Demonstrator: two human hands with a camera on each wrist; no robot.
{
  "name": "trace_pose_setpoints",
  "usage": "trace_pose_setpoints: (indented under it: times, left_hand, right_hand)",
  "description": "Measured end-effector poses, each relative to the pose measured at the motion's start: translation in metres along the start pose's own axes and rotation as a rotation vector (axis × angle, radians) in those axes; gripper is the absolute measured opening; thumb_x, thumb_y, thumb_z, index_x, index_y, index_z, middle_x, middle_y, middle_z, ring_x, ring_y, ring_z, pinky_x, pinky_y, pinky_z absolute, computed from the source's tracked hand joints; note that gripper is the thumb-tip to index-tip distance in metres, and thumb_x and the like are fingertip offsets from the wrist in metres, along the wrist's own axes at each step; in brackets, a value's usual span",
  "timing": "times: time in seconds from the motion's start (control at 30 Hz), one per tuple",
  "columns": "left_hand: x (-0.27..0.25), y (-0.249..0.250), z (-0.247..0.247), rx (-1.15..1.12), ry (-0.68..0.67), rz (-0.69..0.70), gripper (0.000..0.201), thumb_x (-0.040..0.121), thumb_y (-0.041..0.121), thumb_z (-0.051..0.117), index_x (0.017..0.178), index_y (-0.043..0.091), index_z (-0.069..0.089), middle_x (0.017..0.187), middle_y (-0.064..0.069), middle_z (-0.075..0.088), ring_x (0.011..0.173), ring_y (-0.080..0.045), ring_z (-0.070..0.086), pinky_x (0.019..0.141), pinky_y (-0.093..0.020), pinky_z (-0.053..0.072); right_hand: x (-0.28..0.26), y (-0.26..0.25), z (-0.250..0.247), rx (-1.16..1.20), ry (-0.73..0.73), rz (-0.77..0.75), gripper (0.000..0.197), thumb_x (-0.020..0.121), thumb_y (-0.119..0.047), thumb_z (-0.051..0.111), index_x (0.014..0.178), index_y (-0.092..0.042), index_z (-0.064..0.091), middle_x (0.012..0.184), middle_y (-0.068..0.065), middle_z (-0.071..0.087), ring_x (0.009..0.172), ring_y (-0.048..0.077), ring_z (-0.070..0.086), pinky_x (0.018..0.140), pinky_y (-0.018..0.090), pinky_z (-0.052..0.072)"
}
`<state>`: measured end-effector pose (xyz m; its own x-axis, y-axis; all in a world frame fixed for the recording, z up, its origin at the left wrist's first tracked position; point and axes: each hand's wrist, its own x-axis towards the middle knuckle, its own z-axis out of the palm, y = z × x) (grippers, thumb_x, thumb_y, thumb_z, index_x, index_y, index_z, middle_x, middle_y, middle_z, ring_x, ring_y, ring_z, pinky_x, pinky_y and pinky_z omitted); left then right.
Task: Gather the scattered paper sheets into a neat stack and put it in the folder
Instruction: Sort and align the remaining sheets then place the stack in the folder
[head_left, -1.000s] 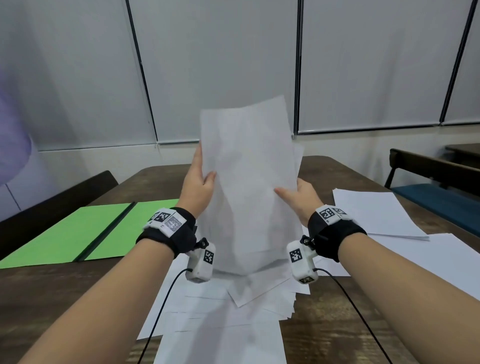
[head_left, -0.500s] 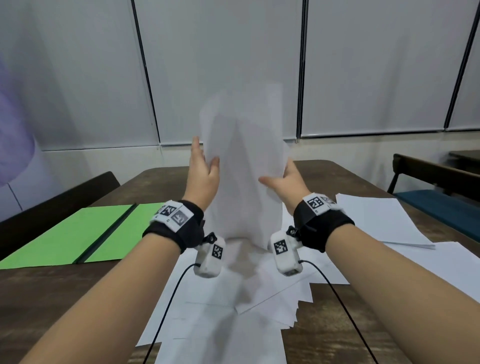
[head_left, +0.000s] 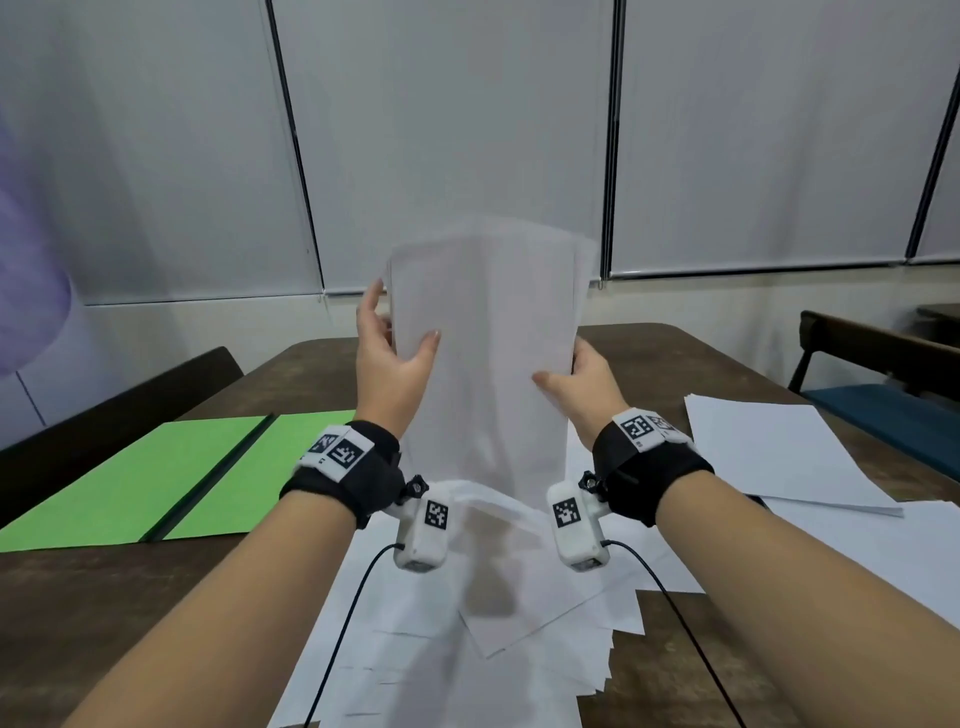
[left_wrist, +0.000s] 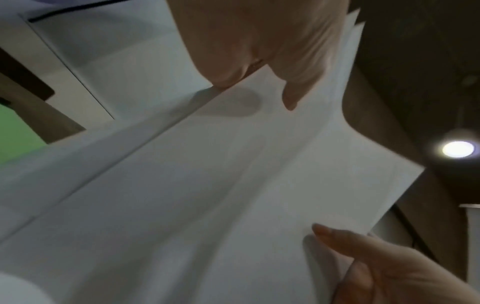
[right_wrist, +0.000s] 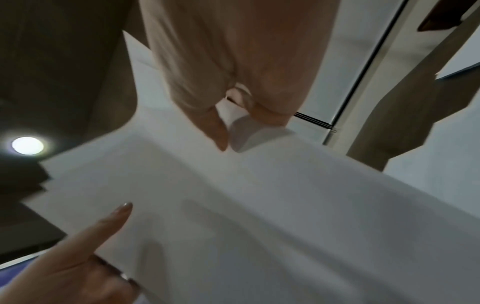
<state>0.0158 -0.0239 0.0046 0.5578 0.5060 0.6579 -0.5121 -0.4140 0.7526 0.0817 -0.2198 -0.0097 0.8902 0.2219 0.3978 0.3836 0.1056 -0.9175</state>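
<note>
Upright | paper stack (head_left: 485, 364) | left hand (head_left: 392, 371), right hand (head_left: 582, 384) pinching sides

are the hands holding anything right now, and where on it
Yes: a bundle of paper sheets, held upright above the table. The left hand grips its left long edge, the right hand its right long edge, thumbs on the near face.

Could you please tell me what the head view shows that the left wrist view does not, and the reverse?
Only the head view shows the open green folder lying whole on the brown wooden table, the loose white sheets lying around, and both wristbands. Only the left wrist view shows a round ceiling lamp and the bundle's staggered sheet edges. Both show the upright bundle of white paper sheets, held by the left hand and right hand at its sides.
</note>
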Motion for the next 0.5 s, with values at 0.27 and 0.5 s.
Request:
trace_pose_setpoints:
  times: [0.27, 0.5]
  left_hand:
    - [-0.032, -0.052, -0.009, -0.026, -0.156, -0.440, 0.062, 0.092, 0.037, 0.059, 0.139, 0.010, 0.029, 0.134, -0.005, 0.052, 0.117, -0.017, 0.054, 0.104, -0.038, 0.043]
    - [-0.042, -0.046, 0.004, -0.058, -0.028, -0.231, 0.037, 0.094, 0.020, 0.059, 0.124, 0.012, 0.040, 0.111, 0.008, 0.059, 0.093, 0.006, 0.059, 0.078, -0.008, 0.048]
  right_hand:
    - [-0.015, 0.052, 0.004, -0.009, -0.042, 0.228, 0.057, 0.083, -0.008, 0.071, 0.131, -0.016, 0.040, 0.112, 0.002, 0.062, 0.100, 0.019, 0.061, 0.088, 0.032, 0.048]
    - [-0.007, 0.062, 0.000, 0.109, 0.119, 0.127, 0.035, 0.084, -0.002, 0.066, 0.113, -0.016, 0.052, 0.101, 0.000, 0.068, 0.095, 0.019, 0.066, 0.087, 0.034, 0.053]
